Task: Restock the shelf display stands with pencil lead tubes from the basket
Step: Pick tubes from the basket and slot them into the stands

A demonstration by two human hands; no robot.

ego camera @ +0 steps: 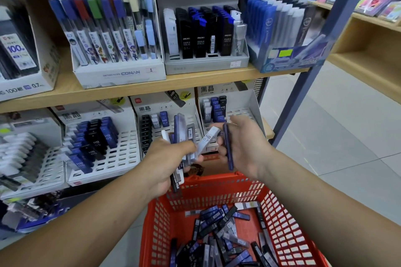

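My left hand [167, 162] grips a fanned bundle of pencil lead tubes [181, 136], clear, blue and white, above the red basket [280, 219]. My right hand [243, 147] holds a dark blue tube [227, 147] against its palm, and its fingertips pinch the end of a clear HB 0.7 tube [207, 137] that sticks out of the bundle. Both hands hover in front of the lower shelf's white display stands [125, 154], which carry blue and black HB tubes. Many loose tubes [221, 236] lie in the basket's bottom.
The upper wooden shelf [138, 90] carries display boxes of leads: a Conan box [117, 73], a grey stand [206, 63] and a blue box [288, 58]. A blue metal post [303, 84] marks the shelf's right end, with tiled floor [347, 136] beyond.
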